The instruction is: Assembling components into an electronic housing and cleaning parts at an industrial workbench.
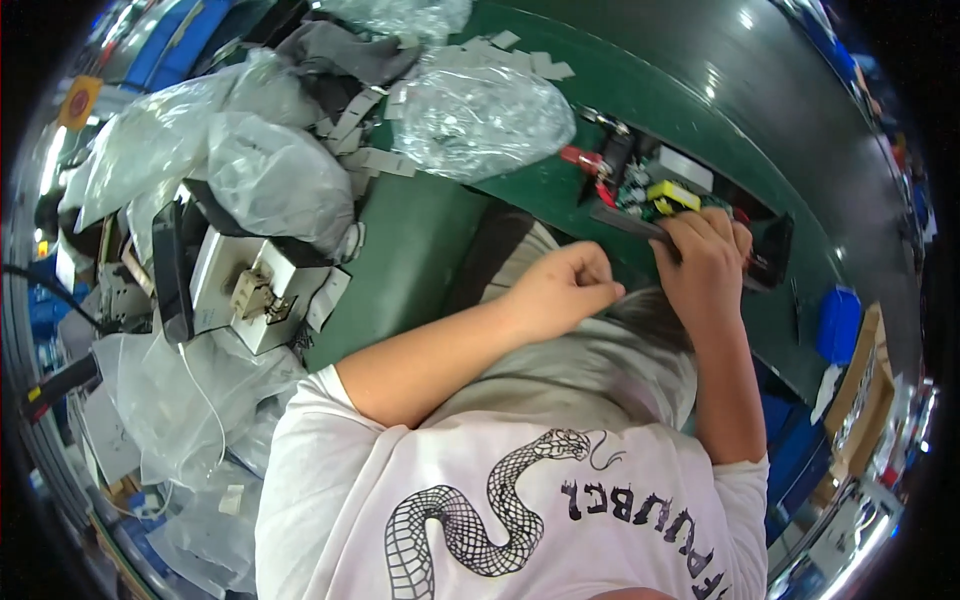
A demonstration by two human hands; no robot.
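My left hand is above my lap, near the table edge. Its fingers are curled and the thumb lies against them; whatever they may hold is hidden. My right hand is closed at the near wall of a long dark open box, its fingers bent over that wall. What lies between these fingertips cannot be made out. In the box are a yellow-wrapped component, a pale grey block and small green electronic parts. A red-handled tool lies at the box's left end.
A clear plastic bag and scattered pale tags lie on the green table. At left, a white boxy device with a metal fitting stands among plastic bags. On the right are a blue container and an open cardboard box.
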